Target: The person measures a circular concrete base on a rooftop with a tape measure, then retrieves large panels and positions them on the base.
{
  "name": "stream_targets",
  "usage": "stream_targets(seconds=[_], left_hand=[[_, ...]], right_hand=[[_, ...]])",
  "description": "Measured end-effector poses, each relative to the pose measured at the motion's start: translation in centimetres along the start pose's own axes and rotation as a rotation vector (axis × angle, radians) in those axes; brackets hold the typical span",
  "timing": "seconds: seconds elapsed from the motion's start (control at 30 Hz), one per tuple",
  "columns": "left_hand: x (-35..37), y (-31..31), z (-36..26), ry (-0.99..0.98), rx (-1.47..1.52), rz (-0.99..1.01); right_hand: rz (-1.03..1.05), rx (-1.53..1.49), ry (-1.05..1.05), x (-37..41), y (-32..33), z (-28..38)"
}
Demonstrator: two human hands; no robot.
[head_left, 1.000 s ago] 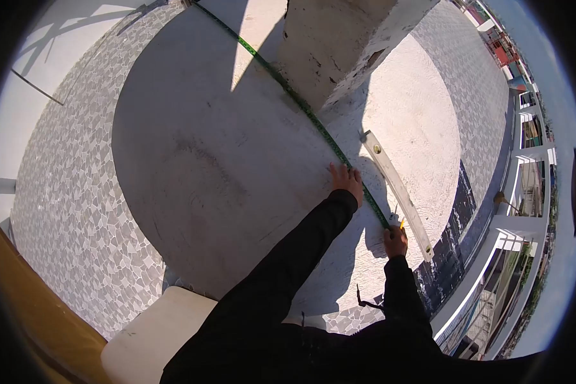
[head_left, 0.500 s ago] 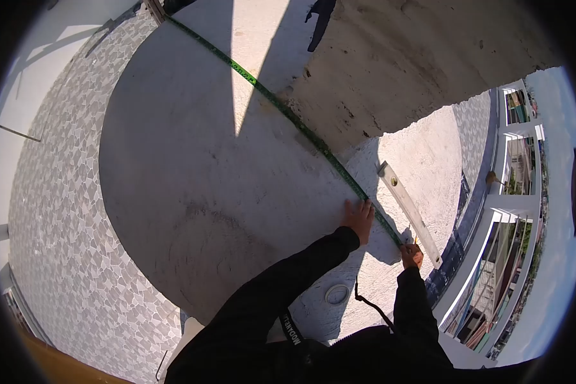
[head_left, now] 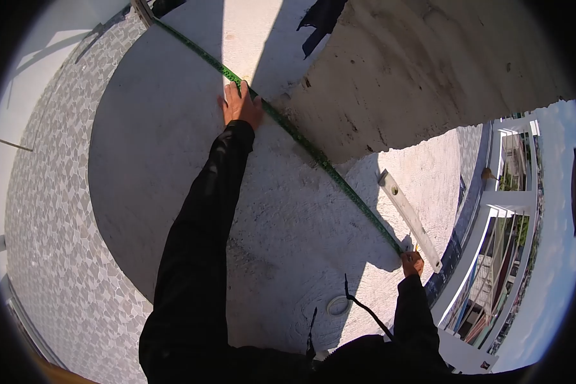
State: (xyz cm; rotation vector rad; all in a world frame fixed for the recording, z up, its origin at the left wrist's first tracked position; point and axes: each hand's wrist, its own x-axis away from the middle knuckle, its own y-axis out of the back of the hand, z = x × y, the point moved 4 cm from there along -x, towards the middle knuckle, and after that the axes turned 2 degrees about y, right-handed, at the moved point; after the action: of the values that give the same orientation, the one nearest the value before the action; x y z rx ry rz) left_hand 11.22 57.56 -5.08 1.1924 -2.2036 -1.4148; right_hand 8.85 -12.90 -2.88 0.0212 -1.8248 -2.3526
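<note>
A long green measuring tape lies stretched diagonally over a round pale slab, along the edge of a rough concrete block. My left hand rests on the tape at its upper part, fingers spread, holding nothing. Down at the tape's lower right end, my right hand has its fingers closed on the tape, with a small orange-tipped item beside them. A pale spirit level lies on the slab just right of the tape.
A ring-shaped item is on the slab near my body, beside dangling black cords. Mosaic-tiled floor surrounds the slab at the left. Dark cloth lies by the block. White-framed openings stand at the right.
My left hand has moved far up and left along the tape, from near my right hand to beside the block's corner. My right hand has hardly moved. The view has shifted slightly.
</note>
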Motion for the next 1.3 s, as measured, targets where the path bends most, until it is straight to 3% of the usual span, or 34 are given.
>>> stream_targets(seconds=[0.43, 0.67, 0.77, 0.83, 1.07, 1.3], left_hand=[[-0.3, -0.3, 0.5, -0.013, -0.043, 0.006], [-0.3, -0.9, 0.8, -0.054, -0.098, -0.046], [-0.2, -0.8, 0.8, -0.05, -0.1, -0.049], [-0.3, -0.6, 0.7, -0.022, -0.114, 0.046], [-0.4, -1.0, 1.0, -0.037, -0.084, -0.023], [-0.6, 0.1, 1.1, -0.053, -0.107, 0.109]], right_hand=[[-0.01, -0.16, -0.082, -0.1, -1.0, -1.3], [-0.032, -0.065, 0.001, -0.2, -1.1, -1.6], [-0.016, -0.096, -0.068, -0.3, -1.5, -2.7], [-0.013, -0.058, -0.057, -0.4, -1.5, -2.5], [-0.027, -0.06, -0.056, -0.2, -0.8, -0.4], [-0.019, -0.072, -0.066, -0.3, -1.3, -2.1]])
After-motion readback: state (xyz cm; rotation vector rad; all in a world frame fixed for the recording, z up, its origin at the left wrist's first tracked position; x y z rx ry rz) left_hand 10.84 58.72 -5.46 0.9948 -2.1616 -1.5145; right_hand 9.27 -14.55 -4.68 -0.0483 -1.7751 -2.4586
